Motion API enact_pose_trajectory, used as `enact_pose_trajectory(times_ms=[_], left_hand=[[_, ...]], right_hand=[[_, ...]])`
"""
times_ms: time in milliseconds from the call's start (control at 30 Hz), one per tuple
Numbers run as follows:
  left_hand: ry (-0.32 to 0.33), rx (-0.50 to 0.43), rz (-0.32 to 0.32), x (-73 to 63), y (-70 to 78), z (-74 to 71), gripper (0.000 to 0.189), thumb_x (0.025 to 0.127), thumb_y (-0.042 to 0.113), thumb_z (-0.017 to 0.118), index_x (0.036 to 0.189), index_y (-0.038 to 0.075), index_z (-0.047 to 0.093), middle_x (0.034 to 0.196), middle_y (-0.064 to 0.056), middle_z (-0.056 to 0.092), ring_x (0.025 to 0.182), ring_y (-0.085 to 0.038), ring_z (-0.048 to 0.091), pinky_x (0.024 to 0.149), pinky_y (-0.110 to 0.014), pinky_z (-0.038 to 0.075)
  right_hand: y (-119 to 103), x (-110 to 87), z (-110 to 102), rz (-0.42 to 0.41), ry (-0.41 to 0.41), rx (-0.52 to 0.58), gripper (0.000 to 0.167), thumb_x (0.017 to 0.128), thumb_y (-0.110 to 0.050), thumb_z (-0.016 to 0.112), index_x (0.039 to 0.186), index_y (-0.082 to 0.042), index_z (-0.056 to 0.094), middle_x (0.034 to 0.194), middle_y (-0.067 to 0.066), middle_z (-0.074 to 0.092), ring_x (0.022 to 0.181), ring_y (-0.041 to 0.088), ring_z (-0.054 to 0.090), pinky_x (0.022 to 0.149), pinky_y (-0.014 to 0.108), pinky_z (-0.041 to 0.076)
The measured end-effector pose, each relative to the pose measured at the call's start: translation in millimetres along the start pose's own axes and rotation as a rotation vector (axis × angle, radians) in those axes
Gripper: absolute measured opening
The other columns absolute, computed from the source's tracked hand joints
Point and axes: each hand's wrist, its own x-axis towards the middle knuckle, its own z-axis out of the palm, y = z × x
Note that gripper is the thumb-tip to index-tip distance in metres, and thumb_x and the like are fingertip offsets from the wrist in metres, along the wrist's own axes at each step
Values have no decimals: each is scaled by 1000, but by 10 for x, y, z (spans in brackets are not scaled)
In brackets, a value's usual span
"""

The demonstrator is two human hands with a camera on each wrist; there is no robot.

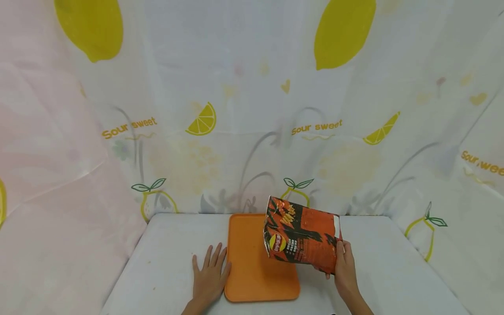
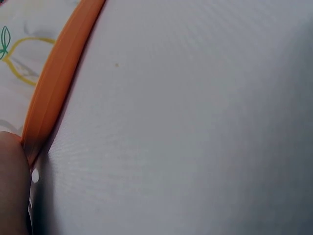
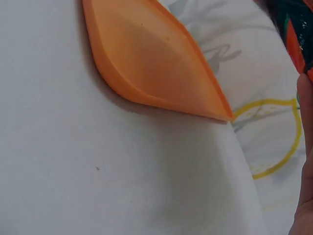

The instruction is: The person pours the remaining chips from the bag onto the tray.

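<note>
In the head view, my right hand (image 1: 346,271) grips the right end of a red and black Lay's chip bag (image 1: 311,236). The bag is tilted and raised above the right part of an orange tray (image 1: 252,280). Flat on the white table, my left hand (image 1: 210,275) spreads its fingers beside the tray, with the thumb at the tray's left edge. In the left wrist view a finger (image 2: 12,181) shows at the orange rim (image 2: 58,73). Only a corner of the bag (image 3: 296,29) and part of the right hand (image 3: 305,161) appear in the right wrist view.
The white table (image 1: 165,245) extends to both sides of the tray. Behind it hangs a pale curtain (image 1: 244,166) printed with lemons and "Sour sweet" lettering, which also closes in the left and right sides.
</note>
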Motion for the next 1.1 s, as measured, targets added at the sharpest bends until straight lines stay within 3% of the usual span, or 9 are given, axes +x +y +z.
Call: enact_pose_trajectory(times_ms=[167, 367, 600, 767, 900, 1100], left_hand=[[6, 10, -2, -5, -26, 18, 57, 106, 48, 46, 153, 17, 50, 166, -4, 41, 157, -34, 31, 124, -73, 3], [19, 21, 3, -6, -28, 8, 56, 106, 48, 46, 152, 17, 51, 165, -4, 43, 156, -34, 33, 124, -73, 5], [55, 11, 11, 0, -30, 40, 55, 105, 47, 48, 151, 16, 53, 164, -4, 45, 155, -34, 35, 123, -73, 6], [34, 20, 6, -2, -28, 40, 56, 105, 47, 47, 152, 17, 52, 165, -4, 43, 156, -34, 33, 124, -73, 6], [20, 22, 7, -12, -25, 18, 56, 105, 47, 47, 152, 17, 51, 165, -4, 43, 156, -34, 33, 123, -73, 7], [8, 19, 5, -11, -16, 3, 57, 106, 49, 45, 153, 16, 50, 165, -4, 42, 156, -34, 32, 124, -73, 5]], right_hand=[[14, 0, 54, -61, 12, -104, 49, 111, -49, 27, 133, -6, 34, 86, 4, 60, 51, 17, 56, 41, 33, 52], [-7, -12, 75, -43, 23, -6, 50, 110, -52, 26, 131, -8, 35, 81, -2, 63, 52, 16, 55, 41, 33, 50], [-24, -2, 83, -18, 32, -17, 51, 110, -52, 26, 134, -7, 35, 81, -2, 61, 52, 15, 55, 41, 31, 48], [-19, 9, 81, -29, 33, -89, 54, 110, -52, 27, 137, -5, 35, 85, 1, 58, 51, 14, 54, 42, 33, 50], [-21, 24, 77, 12, 36, -4, 53, 110, -53, 27, 136, -7, 35, 86, -1, 59, 54, 14, 54, 42, 30, 48], [-39, 33, 54, -5, 19, -57, 56, 110, -52, 27, 139, -4, 33, 85, 0, 58, 54, 13, 54, 43, 30, 50]])
